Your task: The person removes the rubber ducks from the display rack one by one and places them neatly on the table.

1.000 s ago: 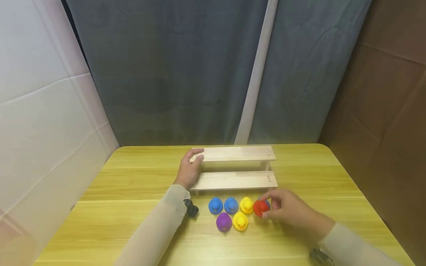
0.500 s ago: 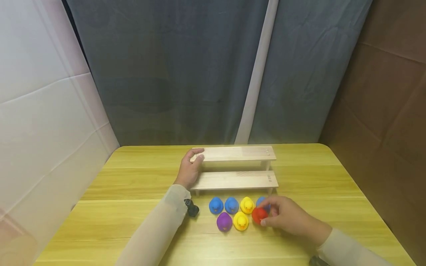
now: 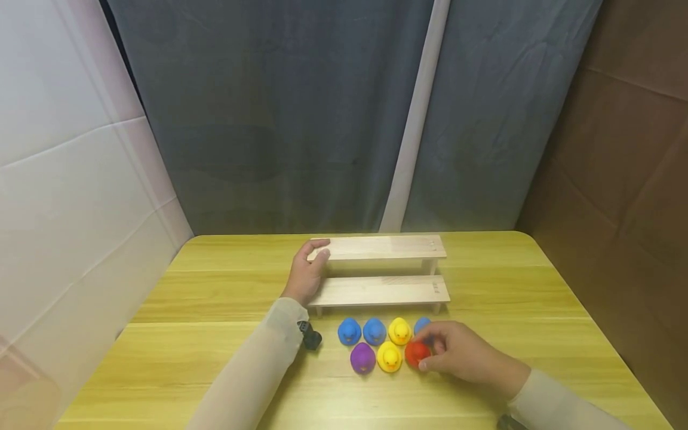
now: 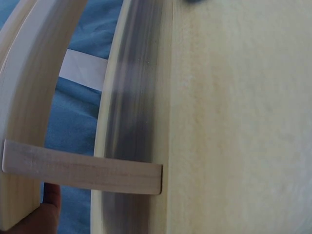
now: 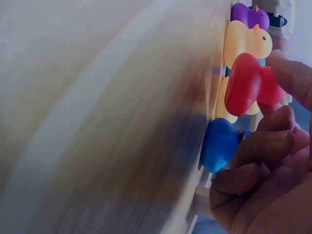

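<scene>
My right hand (image 3: 466, 353) pinches a red rubber duck (image 3: 416, 355) between thumb and fingers, at the right end of the front row. Beside it in that row are a yellow duck (image 3: 389, 357) and a purple duck (image 3: 362, 358). Behind them stand two blue ducks (image 3: 349, 331), another yellow duck (image 3: 400, 331), and a further blue duck (image 5: 218, 145) partly hidden by my right fingers in the head view. My left hand (image 3: 306, 273) grips the left end of the upper board (image 3: 384, 246) of a two-step wooden stand, thumb on its front edge.
The stand's lower board (image 3: 381, 291) sits just behind the ducks. All rests on a yellow wood-grain table (image 3: 215, 334). A grey curtain (image 3: 269, 119) hangs behind it, with a white panel (image 3: 80, 179) at left and a brown panel (image 3: 618, 179) at right.
My right hand has moved the red duck toward me and slightly left, from in front of the rightmost blue duck into the front row. The left hand has stayed on the stand.
</scene>
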{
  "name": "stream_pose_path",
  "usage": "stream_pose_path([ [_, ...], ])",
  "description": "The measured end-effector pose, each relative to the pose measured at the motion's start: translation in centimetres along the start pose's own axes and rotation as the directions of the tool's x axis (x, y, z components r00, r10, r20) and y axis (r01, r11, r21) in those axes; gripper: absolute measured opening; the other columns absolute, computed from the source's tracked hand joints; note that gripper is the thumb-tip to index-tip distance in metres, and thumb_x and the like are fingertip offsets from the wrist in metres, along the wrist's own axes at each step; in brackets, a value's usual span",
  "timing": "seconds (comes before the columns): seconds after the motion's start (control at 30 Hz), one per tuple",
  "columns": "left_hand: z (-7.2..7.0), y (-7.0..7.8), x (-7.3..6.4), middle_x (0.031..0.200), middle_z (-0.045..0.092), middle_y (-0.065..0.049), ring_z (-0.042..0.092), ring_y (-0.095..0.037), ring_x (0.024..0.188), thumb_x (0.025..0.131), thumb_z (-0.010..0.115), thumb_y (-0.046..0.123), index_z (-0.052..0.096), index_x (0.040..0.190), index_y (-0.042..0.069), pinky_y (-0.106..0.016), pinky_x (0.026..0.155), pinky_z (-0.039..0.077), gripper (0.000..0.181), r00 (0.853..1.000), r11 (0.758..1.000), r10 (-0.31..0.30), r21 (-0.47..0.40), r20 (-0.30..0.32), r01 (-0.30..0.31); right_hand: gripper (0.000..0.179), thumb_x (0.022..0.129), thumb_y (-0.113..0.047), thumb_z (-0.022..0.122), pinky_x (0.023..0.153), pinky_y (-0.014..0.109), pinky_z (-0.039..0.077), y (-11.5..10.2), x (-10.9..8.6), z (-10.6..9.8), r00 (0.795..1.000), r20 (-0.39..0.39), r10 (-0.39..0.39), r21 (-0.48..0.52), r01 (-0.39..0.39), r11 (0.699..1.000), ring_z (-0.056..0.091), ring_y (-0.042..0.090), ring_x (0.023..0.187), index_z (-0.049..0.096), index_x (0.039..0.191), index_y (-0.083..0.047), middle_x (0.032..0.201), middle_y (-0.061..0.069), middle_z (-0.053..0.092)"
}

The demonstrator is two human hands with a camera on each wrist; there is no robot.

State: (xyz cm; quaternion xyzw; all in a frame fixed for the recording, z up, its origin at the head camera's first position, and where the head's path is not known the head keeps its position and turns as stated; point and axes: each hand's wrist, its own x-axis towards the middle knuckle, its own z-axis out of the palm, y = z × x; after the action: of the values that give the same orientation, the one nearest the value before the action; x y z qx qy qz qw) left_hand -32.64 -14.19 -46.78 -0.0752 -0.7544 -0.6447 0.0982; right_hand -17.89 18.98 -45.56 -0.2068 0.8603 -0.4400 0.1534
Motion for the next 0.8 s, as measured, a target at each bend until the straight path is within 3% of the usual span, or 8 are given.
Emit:
stream_pose_path([
  [0.63, 0.01, -0.03, -0.15, 0.128, 0.055, 0.003, 0.048, -0.016, 0.111, 0.098, 0.058, 0.027, 0.063, 0.12, 0.024, -0.037, 0.103, 0.034, 0.023, 1.0, 1.0, 0.007, -0.018, 0.004, -0.007, 0.034, 0.074, -0.023, 0.084, 0.051, 0.024, 0.044, 0.64, -0.13, 0.58, 1.0, 0.019, -0.02, -0.077, 0.022, 0.997, 0.047, 0.005, 0.054, 0.067, 0.104, -0.021, 0.062, -0.006, 0.053],
  [0.8, -0.02, 0.07, -0.14, 0.128, 0.055, 0.002, 0.048, -0.017, 0.111, 0.098, 0.058, 0.027, 0.063, 0.12, 0.023, -0.038, 0.103, 0.033, 0.023, 1.0, 1.0, 0.0, -0.019, 0.009, 0.0, 0.034, 0.075, -0.022, 0.084, 0.051, 0.023, 0.043, 0.53, -0.16, 0.67, 0.999, 0.03, -0.022, -0.058, 0.023, 0.998, 0.047, 0.004, 0.054, 0.067, 0.104, -0.019, 0.063, -0.005, 0.053],
])
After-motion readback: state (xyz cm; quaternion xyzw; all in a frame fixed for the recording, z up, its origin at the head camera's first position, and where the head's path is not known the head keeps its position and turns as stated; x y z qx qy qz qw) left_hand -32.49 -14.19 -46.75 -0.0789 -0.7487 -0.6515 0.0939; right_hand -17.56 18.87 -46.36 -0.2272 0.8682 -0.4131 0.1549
